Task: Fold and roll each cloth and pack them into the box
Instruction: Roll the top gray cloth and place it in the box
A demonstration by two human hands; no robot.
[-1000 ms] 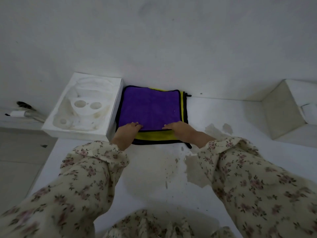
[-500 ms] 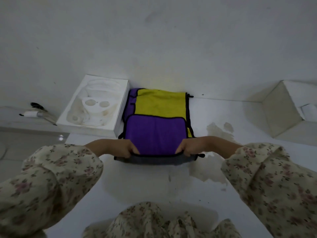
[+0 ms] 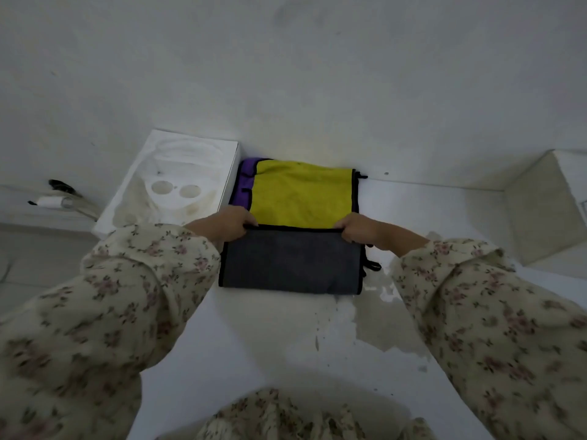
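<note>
Both hands, left hand (image 3: pixel 227 222) and right hand (image 3: pixel 360 230), pinch the grey cloth's (image 3: pixel 290 262) far edge; its long axis runs between them, the box (image 3: pixel 228 185) just beyond the left fingers.

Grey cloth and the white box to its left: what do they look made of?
The grey cloth: soft woven or microfibre fabric, matte, with a stitched black border, limp at the fold. The white box: likely stiff cardboard, smooth walls; its insert looks like moulded pulp or foam, dull and stained.
</note>
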